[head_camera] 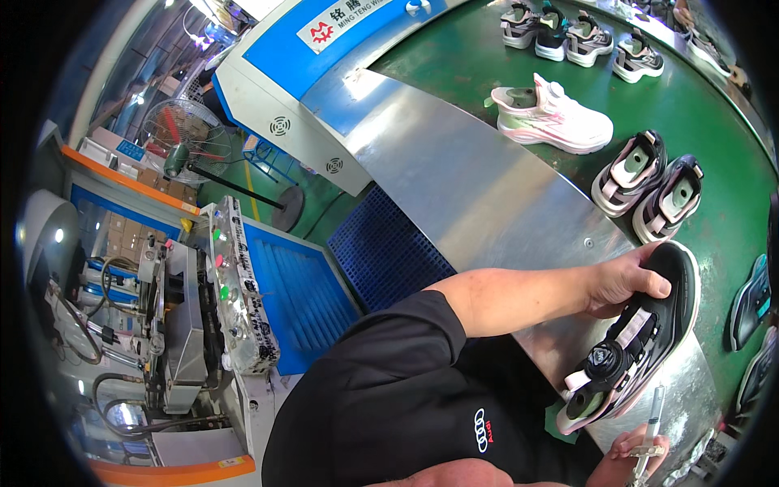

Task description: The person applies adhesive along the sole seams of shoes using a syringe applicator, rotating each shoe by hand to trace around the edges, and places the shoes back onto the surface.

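My left hand [630,280] grips a black shoe outsole with its thumb on the sole's black face, beside the upper of a sneaker [627,359] that has a round dial and pale pink straps. A green last part shows at the shoe's lower end. Below it, my right hand [639,453] holds a clear plastic syringe [657,405], its tip pointing up near the sole's edge. A pair of black and pink sneakers [630,173] stands just above my left hand, on the green work surface. Higher up is a white and pink sneaker [554,122].
A steel plate [487,182] edges the green surface [438,49]. More sneakers [587,39] stand at the top. At right lies a dark sole [750,304]. To the left are a blue plastic crate [389,243], a standing fan [185,146] and a machine with push buttons [243,298].
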A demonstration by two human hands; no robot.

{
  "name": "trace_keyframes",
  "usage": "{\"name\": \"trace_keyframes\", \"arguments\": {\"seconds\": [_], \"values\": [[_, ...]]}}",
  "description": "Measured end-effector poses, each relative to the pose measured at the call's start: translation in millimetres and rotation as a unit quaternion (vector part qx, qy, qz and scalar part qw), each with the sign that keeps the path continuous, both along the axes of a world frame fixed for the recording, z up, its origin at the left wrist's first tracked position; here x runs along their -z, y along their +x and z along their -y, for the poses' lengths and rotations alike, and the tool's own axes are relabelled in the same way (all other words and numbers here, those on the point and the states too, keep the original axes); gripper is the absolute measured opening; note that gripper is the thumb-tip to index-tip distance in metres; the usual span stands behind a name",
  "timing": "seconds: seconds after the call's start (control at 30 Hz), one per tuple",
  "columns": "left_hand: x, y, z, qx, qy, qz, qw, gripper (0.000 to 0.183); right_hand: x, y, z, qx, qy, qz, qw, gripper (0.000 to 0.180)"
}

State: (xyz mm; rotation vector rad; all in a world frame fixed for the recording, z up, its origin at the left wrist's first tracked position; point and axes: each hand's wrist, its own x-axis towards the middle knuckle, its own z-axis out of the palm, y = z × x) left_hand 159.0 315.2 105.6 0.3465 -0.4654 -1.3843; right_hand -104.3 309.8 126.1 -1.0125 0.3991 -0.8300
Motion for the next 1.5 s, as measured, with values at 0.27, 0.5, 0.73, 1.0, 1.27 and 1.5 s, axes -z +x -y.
{"name": "trace_keyframes", "arguments": {"seconds": [0.27, 0.5, 0.73, 1.0, 1.27, 1.5], "values": [[-26.8, -15.1, -12.0, 0.017, 0.162, -0.022, 0.986, 0.035, -16.4, -34.7, -18.0, -0.073, -0.019, 0.049, 0.996, 0.075], [-4.6, -8.8, -3.8, 0.06, 0.188, -0.014, 0.98, 0.05, 4.4, -45.0, -15.3, -0.089, -0.022, 0.069, 0.993, 0.087], [-8.3, -13.8, -8.3, 0.04, 0.195, -0.038, 0.979, 0.049, -1.7, -59.5, -30.4, -0.097, -0.01, 0.045, 0.994, 0.085], [-12.4, -14.1, -4.8, -0.007, 0.194, -0.031, 0.98, 0.04, 2.3, -63.2, -40.5, -0.1, -0.001, 0.043, 0.994, 0.08], [-5.2, -4.9, -4.4, -0.01, 0.182, -0.037, 0.983, 0.039, 23.4, -64.4, -45.4, -0.086, -0.007, 0.119, 0.989, 0.083], [-1.8, 6.9, -5.3, -0.016, 0.19, 0.001, 0.982, 0.037, 35.0, -67.0, -48.5, -0.069, -0.018, 0.104, 0.992, 0.083]]}}
